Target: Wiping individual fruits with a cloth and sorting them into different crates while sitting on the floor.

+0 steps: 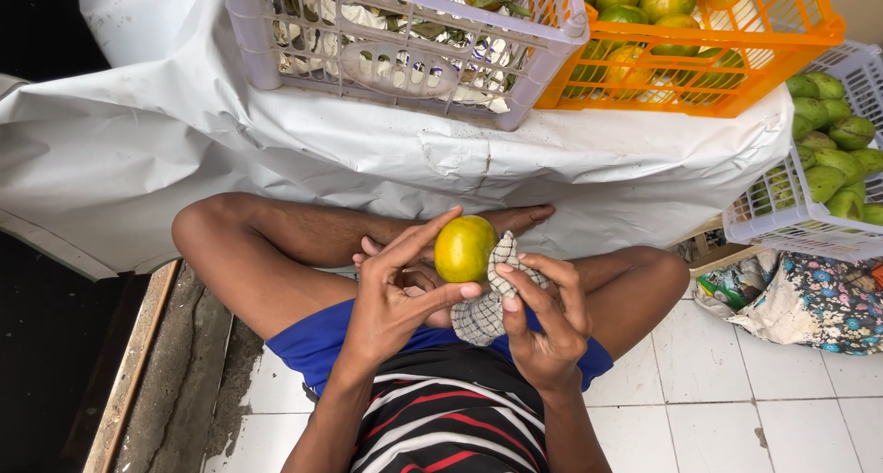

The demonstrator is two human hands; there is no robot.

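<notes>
Left hand (391, 294) pinches the yellow-green orange (464, 249) just below the lavender crate (405, 41), right hand (543, 312) presses a checked cloth (492, 298) against its side, wiping looks underway, and turning the fruit to a fresh face seems called for.

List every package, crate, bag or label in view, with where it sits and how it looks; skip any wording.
Lilac crate: top centre on the white sheet, plastic lattice, leaves and paper inside.
Orange crate: top right, plastic lattice, yellow-green citrus.
White crate: right edge, tilted, green fruit.
Floral bag: floor at right, crumpled, dark with coloured flowers.
No signs or screens visible.
</notes>
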